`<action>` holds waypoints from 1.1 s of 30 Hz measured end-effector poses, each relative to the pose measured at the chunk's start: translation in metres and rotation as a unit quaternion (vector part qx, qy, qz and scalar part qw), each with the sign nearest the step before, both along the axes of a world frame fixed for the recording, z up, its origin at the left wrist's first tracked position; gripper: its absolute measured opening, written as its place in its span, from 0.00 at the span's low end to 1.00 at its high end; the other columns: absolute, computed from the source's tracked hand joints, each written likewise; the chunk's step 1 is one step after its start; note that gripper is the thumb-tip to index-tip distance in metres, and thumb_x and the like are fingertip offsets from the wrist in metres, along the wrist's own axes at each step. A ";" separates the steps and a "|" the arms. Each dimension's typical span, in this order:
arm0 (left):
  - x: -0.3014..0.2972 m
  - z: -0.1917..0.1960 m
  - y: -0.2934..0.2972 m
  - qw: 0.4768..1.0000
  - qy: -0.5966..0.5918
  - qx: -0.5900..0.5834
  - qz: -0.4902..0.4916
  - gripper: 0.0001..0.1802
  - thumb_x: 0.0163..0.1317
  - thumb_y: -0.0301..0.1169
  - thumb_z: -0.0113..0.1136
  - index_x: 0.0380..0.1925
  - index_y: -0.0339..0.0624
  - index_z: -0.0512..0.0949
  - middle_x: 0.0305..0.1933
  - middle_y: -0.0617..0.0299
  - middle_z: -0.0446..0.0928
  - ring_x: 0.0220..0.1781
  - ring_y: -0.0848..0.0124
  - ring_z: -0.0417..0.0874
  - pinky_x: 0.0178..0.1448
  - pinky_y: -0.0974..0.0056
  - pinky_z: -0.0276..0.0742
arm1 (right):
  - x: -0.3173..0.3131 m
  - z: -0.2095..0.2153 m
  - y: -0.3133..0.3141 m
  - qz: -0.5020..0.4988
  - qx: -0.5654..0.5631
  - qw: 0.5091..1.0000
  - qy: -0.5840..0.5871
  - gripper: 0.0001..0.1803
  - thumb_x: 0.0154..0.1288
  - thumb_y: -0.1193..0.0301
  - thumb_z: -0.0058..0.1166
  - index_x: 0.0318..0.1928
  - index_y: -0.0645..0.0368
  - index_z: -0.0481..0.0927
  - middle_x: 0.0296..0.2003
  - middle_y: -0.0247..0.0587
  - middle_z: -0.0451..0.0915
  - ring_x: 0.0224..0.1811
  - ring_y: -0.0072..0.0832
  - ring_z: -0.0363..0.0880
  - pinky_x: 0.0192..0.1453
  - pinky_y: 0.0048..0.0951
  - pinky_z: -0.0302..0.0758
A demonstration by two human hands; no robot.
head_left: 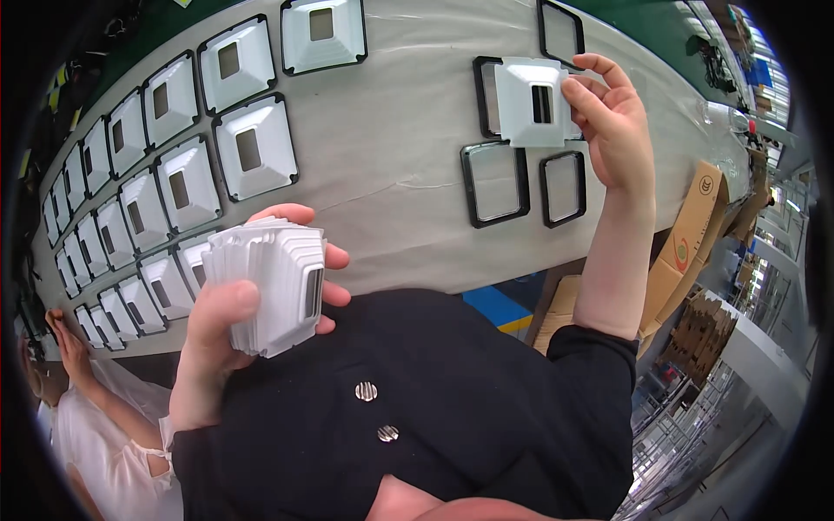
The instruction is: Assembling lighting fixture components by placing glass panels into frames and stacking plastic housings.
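Note:
My left hand (213, 321) is wrapped round a thick stack of white plastic covers (274, 278), held in front of my body. Each cover has sloped sides and a rectangular window in its middle. With thumb and fingers, my right hand (617, 126) grips the edge of a single white cover (514, 100) at the far right of the table. That cover overlaps a black rectangular frame (486, 95); I cannot tell whether it rests on it. Nearer to me lie two more black frames, one on the left (523, 193) and one on the right (581, 187). Another black frame (543, 35) lies farther back.
Rows of black frames with white covers (252, 148) fill the left of the cloth-covered table (408, 113). A co-worker's hand (71, 352) touches the table's edge at lower left. Right of the table stand an open cardboard box (691, 226) and, lower, a blue box (495, 311).

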State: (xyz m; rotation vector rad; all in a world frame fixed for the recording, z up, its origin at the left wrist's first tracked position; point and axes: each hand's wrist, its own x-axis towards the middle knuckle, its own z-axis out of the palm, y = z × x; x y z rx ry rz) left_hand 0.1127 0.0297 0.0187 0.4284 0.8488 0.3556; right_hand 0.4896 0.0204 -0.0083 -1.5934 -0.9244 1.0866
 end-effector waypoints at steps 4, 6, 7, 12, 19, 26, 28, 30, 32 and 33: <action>-0.002 -0.003 0.001 1.000 0.006 0.004 0.014 0.50 0.42 0.44 0.67 0.64 0.34 0.59 0.52 0.38 0.74 0.46 0.51 0.84 0.44 0.53 0.87 | 0.007 -0.015 0.013 0.017 -0.048 0.999 0.009 0.22 0.61 0.71 0.64 0.54 0.58 0.72 0.36 0.33 0.82 0.32 0.13 0.73 0.39 0.15 0.69; -0.002 -0.004 0.002 1.000 0.004 0.004 0.022 0.50 0.42 0.44 0.67 0.64 0.34 0.59 0.52 0.38 0.74 0.46 0.51 0.84 0.43 0.52 0.87 | 0.005 -0.015 0.015 0.016 -0.055 0.998 0.003 0.22 0.61 0.71 0.64 0.54 0.58 0.72 0.36 0.33 0.82 0.32 0.13 0.73 0.39 0.16 0.69; -0.002 -0.005 0.002 1.000 0.006 0.003 0.023 0.50 0.41 0.44 0.67 0.64 0.34 0.58 0.52 0.38 0.74 0.46 0.50 0.84 0.44 0.52 0.87 | 0.004 -0.015 0.016 0.015 -0.061 0.998 -0.003 0.23 0.61 0.71 0.64 0.54 0.58 0.72 0.36 0.33 0.83 0.32 0.13 0.74 0.39 0.16 0.69; -0.002 -0.004 0.004 1.000 0.009 0.001 0.028 0.50 0.41 0.44 0.67 0.64 0.34 0.58 0.52 0.38 0.74 0.46 0.50 0.84 0.44 0.52 0.87 | -0.001 -0.018 0.020 0.018 -0.043 0.998 -0.048 0.22 0.61 0.71 0.64 0.54 0.60 0.72 0.35 0.32 0.82 0.33 0.14 0.74 0.39 0.17 0.70; -0.004 -0.004 0.004 1.000 0.004 0.002 0.028 0.50 0.41 0.44 0.68 0.64 0.34 0.58 0.52 0.38 0.73 0.47 0.51 0.84 0.45 0.52 0.87 | -0.013 -0.011 0.013 0.016 0.011 0.942 -0.336 0.16 0.57 0.72 0.64 0.47 0.57 0.79 0.46 0.35 0.78 0.43 0.18 0.76 0.44 0.20 0.70; -0.006 -0.004 0.002 1.000 -0.005 0.009 0.027 0.50 0.41 0.45 0.68 0.64 0.34 0.58 0.53 0.38 0.73 0.47 0.51 0.84 0.45 0.53 0.87 | -0.028 0.003 -0.002 0.204 0.120 0.857 -0.458 0.22 0.50 0.76 0.65 0.49 0.47 0.82 0.56 0.39 0.75 0.57 0.38 0.74 0.58 0.35 0.73; -0.007 -0.003 0.001 1.000 -0.006 0.010 0.024 0.50 0.41 0.45 0.68 0.64 0.34 0.58 0.52 0.39 0.74 0.47 0.51 0.84 0.45 0.54 0.87 | -0.029 0.002 -0.002 0.220 0.102 0.852 -0.464 0.24 0.51 0.77 0.63 0.51 0.46 0.82 0.58 0.40 0.74 0.58 0.38 0.73 0.58 0.35 0.74; -0.009 -0.002 0.000 1.000 -0.005 0.013 0.023 0.50 0.41 0.45 0.68 0.64 0.34 0.59 0.52 0.39 0.74 0.47 0.52 0.84 0.45 0.54 0.87 | -0.030 0.002 -0.002 0.215 0.033 0.890 -0.401 0.26 0.51 0.80 0.64 0.53 0.48 0.82 0.59 0.38 0.74 0.61 0.37 0.72 0.63 0.36 0.70; -0.010 0.000 -0.003 1.000 0.001 0.017 0.024 0.50 0.41 0.46 0.68 0.64 0.35 0.60 0.52 0.40 0.74 0.47 0.52 0.84 0.45 0.54 0.87 | -0.034 0.003 -0.003 0.215 0.032 0.887 -0.408 0.26 0.51 0.79 0.63 0.53 0.47 0.82 0.59 0.37 0.74 0.61 0.36 0.71 0.63 0.35 0.71; -0.011 0.002 -0.003 1.000 0.007 0.019 0.024 0.51 0.40 0.47 0.68 0.64 0.35 0.60 0.52 0.40 0.74 0.47 0.52 0.84 0.45 0.54 0.87 | -0.037 0.002 -0.001 0.216 0.030 0.885 -0.411 0.26 0.52 0.79 0.63 0.54 0.47 0.82 0.58 0.36 0.75 0.61 0.36 0.71 0.62 0.35 0.71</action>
